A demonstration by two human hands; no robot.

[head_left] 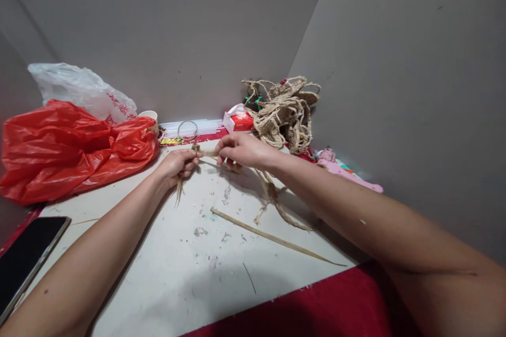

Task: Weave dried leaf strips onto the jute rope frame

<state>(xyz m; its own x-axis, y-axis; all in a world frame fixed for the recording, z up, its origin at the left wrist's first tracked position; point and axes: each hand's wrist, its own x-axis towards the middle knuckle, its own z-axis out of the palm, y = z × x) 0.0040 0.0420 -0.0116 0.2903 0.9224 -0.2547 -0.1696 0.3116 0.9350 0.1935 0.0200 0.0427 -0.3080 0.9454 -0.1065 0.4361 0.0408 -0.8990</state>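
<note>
Pale fibre stretched between two hands

We set our clock on the middle of the white, smudged tabletop (158,279), twelve toward the back wall. Nearest us, a dark red cloth-like surface (312,303) shows at four, and a black-screened phone (33,253) lies at nine. A short, thin dark strand (249,278) lies at five. A long, flat tan fibre strip (276,239) runs from near the centre out toward four. Between two and three, a curved, braided tan cord (281,208) rests partly beneath our right arm.

At twelve is the pale straw-coloured fibre strand (208,154), drawn out between our hands. Our left hand (179,164), at eleven, pinches its brown, knotted end (196,147) between thumb and forefinger, other fingers curled; loose ends hang below. Our right hand (237,150), at one, grasps the strand with bent fingers; we cannot tell how tightly.

Farther off, a crumpled red plastic bag (67,145) sits at ten, a translucent white bag (79,87) behind it. A pale cup (149,115) stands at eleven, then clear plastic sticks (211,126), a red-and-white tissue box (240,122) past twelve, and a tangled tan braided bundle (280,110) between one and two.
</note>
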